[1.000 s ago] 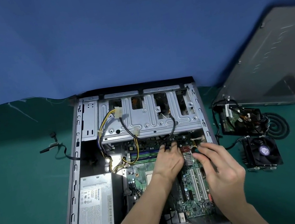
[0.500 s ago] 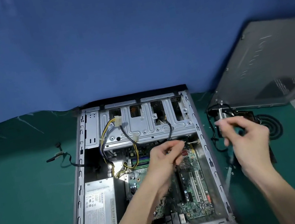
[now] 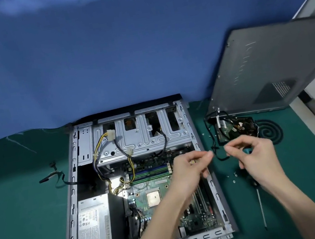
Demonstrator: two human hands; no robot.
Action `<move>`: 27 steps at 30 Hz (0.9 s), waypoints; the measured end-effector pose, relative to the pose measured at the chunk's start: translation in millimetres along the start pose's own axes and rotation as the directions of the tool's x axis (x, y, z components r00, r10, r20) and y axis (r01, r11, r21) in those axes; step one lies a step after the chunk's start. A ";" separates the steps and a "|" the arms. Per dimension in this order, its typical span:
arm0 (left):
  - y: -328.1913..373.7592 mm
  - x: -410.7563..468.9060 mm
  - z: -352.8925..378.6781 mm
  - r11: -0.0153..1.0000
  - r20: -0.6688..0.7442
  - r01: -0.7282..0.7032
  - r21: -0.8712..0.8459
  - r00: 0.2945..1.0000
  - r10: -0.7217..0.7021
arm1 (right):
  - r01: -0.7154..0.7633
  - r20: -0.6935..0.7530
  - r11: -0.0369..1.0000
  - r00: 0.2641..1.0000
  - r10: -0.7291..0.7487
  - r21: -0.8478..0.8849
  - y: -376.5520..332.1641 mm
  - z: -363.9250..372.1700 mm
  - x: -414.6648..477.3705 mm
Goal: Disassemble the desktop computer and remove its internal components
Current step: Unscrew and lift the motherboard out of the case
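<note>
Head view: left hand (image 3: 190, 168) and right hand (image 3: 257, 156) are pinching something unclear, side panel (image 3: 280, 68) and drive (image 3: 234, 126) lying on the tabletop (image 3: 20, 206), motherboard (image 3: 159, 184) and power supply (image 3: 93, 225) awaiting removal.

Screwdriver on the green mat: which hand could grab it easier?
Right, probably. The right hand is directly above the screwdriver on the mat; the left hand is above the computer case, farther away.

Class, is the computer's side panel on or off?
Off. The side panel leans beside the case, whose motherboard lies exposed.
</note>
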State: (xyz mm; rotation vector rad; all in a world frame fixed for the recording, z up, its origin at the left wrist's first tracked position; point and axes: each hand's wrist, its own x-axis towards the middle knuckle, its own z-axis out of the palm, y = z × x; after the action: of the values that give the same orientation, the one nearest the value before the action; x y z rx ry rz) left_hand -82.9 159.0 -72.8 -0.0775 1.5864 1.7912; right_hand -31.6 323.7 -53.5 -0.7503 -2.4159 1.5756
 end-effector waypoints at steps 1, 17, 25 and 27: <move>-6.0 1.3 -3.6 0.997 -0.033 -0.011 0.082 0.999 0.014 | -0.051 0.008 0.996 0.999 0.051 -0.074 15.3 -0.5 0.8; -76.0 -0.2 -69.5 0.834 -0.313 0.253 0.491 0.944 -0.103 | -0.241 0.067 0.802 0.942 0.328 -0.546 126.8 44.2 -11.4; -18.2 -11.4 -43.5 0.923 -0.013 -0.032 0.383 0.999 0.040 | 0.001 -0.312 1.000 0.950 0.007 0.027 3.1 -4.9 17.1; 5.5 -13.6 -27.4 0.941 0.191 -0.127 0.314 0.979 0.068 | 0.105 -0.333 0.970 0.943 -0.027 0.219 -32.4 3.3 22.9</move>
State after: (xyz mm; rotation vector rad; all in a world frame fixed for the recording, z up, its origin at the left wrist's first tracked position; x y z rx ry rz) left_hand -87.2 128.6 -67.9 0.3142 1.7564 1.5363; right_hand -63.1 321.9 -29.2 -0.8022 -1.9597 1.5342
